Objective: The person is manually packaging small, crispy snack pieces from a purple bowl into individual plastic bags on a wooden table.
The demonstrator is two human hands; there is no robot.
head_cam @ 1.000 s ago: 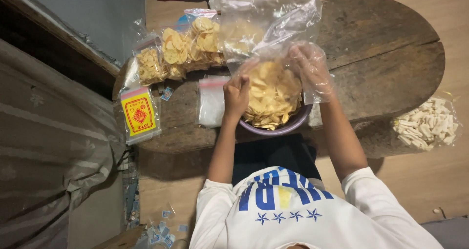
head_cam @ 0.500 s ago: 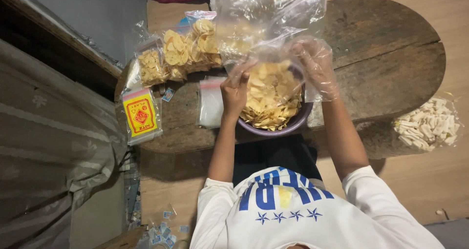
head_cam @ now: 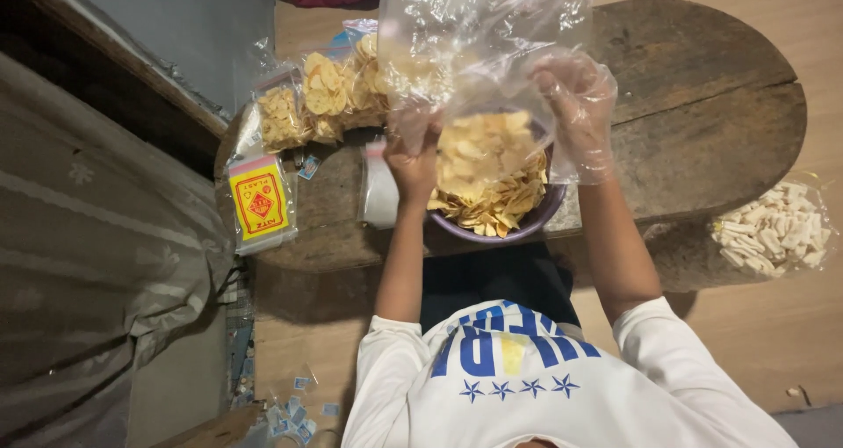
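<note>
Bowl of chips (head_cam: 500, 206) on the table (head_cam: 702, 123) right before you, your 2 hands at its sides, filled bags (head_cam: 325, 97) behind-left, packet of empty bags (head_cam: 261, 200) left, sack of sticks (head_cam: 773, 227) far right.

Table (head_cam: 702, 105): rough, matt, cracked wood. Bag (head_cam: 483, 26): clear, glossy, crinkled plastic. Glove (head_cam: 584, 119): thin clear plastic film. Bowl (head_cam: 540, 220): smooth purple plastic. Shirt (head_cam: 544, 395): white cloth.
</note>
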